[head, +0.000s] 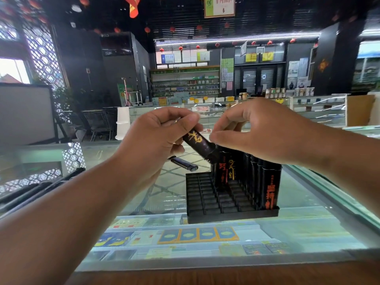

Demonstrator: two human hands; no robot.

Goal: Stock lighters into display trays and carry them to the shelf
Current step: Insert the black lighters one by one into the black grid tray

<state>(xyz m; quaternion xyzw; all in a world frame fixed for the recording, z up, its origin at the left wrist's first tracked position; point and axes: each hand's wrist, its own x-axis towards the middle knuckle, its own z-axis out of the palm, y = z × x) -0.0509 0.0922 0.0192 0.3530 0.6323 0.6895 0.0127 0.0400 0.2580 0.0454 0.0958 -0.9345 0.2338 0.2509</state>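
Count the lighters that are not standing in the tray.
2. One lighter is gripped in the left hand above the tray; a second lighter lies on the glass counter behind the tray. The hand may hide more.

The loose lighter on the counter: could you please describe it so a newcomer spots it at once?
Start at the glass counter and find the black tray on it. Just beyond the tray's left corner, a plain black lighter lies flat on the glass. Unlike the printed lighters upright in the tray, it lies alone.
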